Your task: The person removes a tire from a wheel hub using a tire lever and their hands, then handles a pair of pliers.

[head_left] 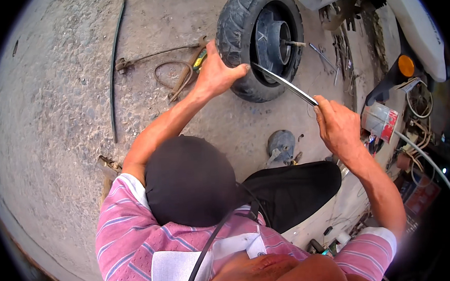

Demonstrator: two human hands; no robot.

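Note:
A black scooter wheel with a chunky-treaded tyre (237, 35) stands upright on the ground ahead of me; its dark hub (270, 39) and axle stub face right. My left hand (216, 72) grips the tyre's near left side, thumb on the sidewall close to the rim, the other fingers partly hidden. A long, slightly curved metal tyre lever (288, 84) has its far tip at the gap between tyre and rim. Its near end is in my right hand (338, 124), closed round it, to the right of the wheel.
Left of the wheel lie a rod with a metal end (164, 53), a loop of cord (173, 74) and a long dark strip (116, 65). A thin metal tool (324, 57) lies right of it. A white and red bucket (380, 121) and a vehicle's white bodywork (417, 23) border the right side.

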